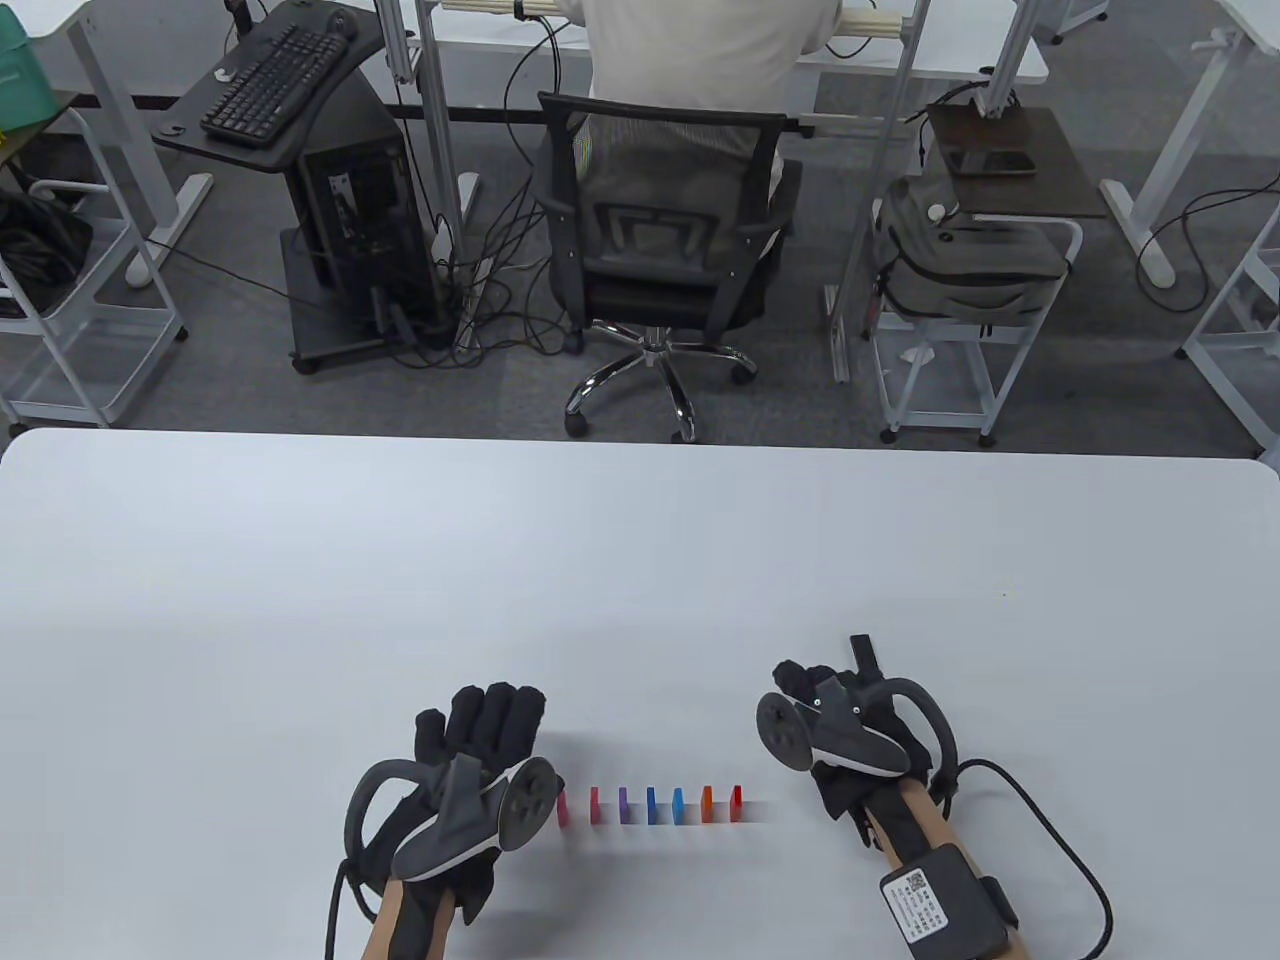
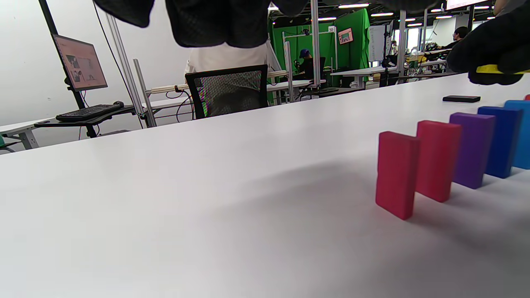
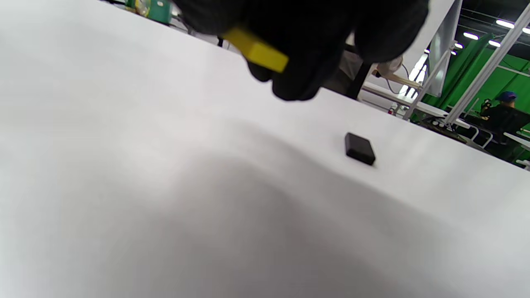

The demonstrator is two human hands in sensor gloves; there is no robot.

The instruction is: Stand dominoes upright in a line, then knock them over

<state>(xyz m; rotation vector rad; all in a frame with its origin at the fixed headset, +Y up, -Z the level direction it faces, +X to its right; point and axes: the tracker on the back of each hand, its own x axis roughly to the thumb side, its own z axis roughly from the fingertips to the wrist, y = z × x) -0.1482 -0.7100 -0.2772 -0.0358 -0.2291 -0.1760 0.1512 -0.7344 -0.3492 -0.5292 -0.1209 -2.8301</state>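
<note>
Seven coloured dominoes [image 1: 650, 804] upright in a row; yellow domino [image 3: 256, 50] seemingly pinched above table.

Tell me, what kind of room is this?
Probably a lab or workshop office for recording. Past the white table sit a keyboard on a computer cart, an office chair, and metal-framed desks; the left wrist view shows a green screen behind other workers.

Grey carpet floor [image 1: 200, 330], mesh office chair [image 1: 660, 230], white desks beyond.
</note>
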